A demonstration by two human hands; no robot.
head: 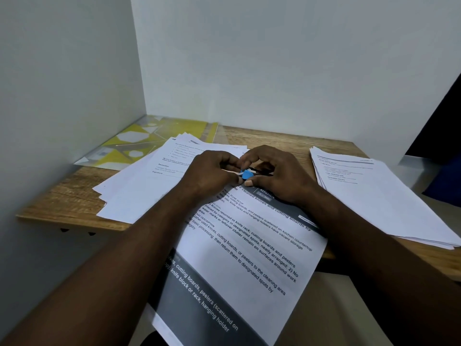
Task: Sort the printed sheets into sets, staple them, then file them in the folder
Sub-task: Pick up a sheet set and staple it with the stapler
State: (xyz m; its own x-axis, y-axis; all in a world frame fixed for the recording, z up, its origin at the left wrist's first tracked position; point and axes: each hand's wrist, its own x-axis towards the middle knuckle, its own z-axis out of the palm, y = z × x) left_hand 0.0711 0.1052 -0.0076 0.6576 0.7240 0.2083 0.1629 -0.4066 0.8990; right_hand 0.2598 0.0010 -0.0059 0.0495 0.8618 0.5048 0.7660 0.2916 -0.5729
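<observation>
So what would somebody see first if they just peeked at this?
Probably the two hands in the middle: the left hand and the right hand meet over a small blue object, pinching it at the top of a big printed sheet with dark grey bands. Next, the yellow and white patterned folder at the back left of the wooden table, and the stack of white sheets on the right.
</observation>
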